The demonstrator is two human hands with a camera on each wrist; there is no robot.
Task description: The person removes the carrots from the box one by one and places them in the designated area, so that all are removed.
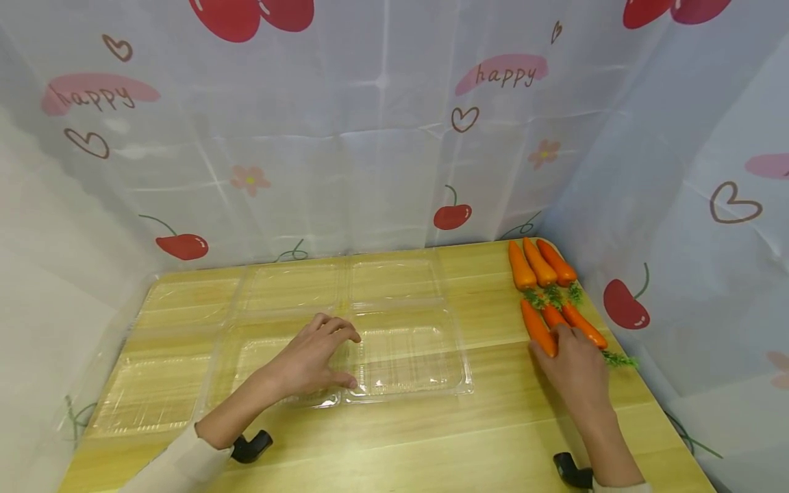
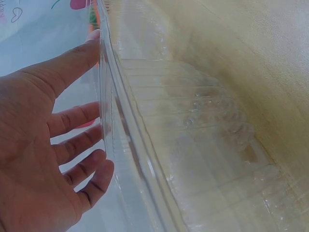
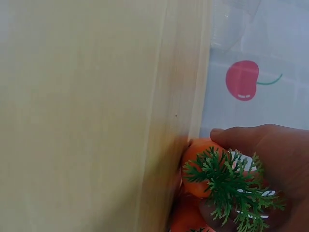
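Observation:
Clear plastic clamshell containers lie opened out on the wooden table, one clear container (image 1: pixel 407 356) at the front right of the group. My left hand (image 1: pixel 317 356) is over the seam between two of them, thumb and fingers apart and loosely bent. In the left wrist view its fingertips are close by a container's clear wall (image 2: pixel 145 159); whether they touch is unclear. At the right, my right hand (image 1: pixel 576 370) pinches the near-left orange carrot (image 1: pixel 537 329) between thumb and fingers. In the right wrist view this carrot's green leafy top (image 3: pixel 224 186) hangs before the palm.
Two rows of carrots line the table's right edge, the back row (image 1: pixel 545 267) with its leaves toward me. Black elbow-shaped pieces (image 1: pixel 253 446) show beside both wrists. A printed curtain (image 1: pixel 382 171) stands behind and beside the wooden table (image 1: pixel 431 445).

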